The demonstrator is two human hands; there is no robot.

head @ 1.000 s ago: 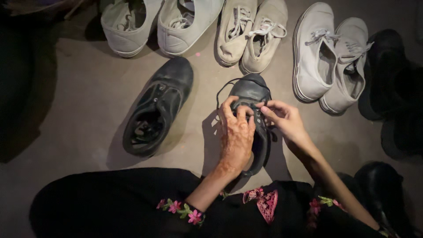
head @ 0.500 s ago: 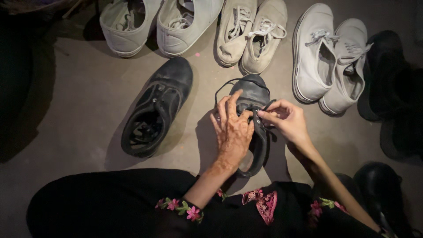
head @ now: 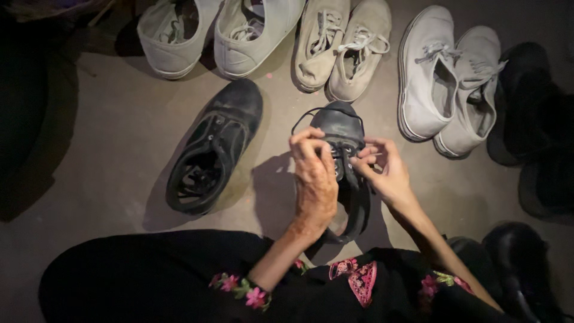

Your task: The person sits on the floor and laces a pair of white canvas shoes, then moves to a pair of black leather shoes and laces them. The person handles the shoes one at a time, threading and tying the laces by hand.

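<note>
A black lace-up shoe [head: 342,128] stands on the floor in front of me, toe pointing away. My left hand [head: 315,179] grips its left side near the eyelets, fingers curled over the upper. My right hand [head: 382,170] pinches the black shoelace [head: 305,115] at the right eyelets, and a loop of the lace arcs over the toe. The matching black shoe [head: 213,148] lies unlaced to the left, apart from both hands.
Three pairs of pale canvas sneakers line the far side: one pair [head: 215,30] at left, one [head: 344,45] in the middle, one [head: 451,78] at right. Dark shoes [head: 535,125] sit at the right edge and another [head: 514,263] by my right knee. My black embroidered garment [head: 179,278] fills the bottom.
My left hand's fingers have curled from spread over the upper to gripping its side. My right hand has shifted slightly down along the eyelets, still on the lace.
</note>
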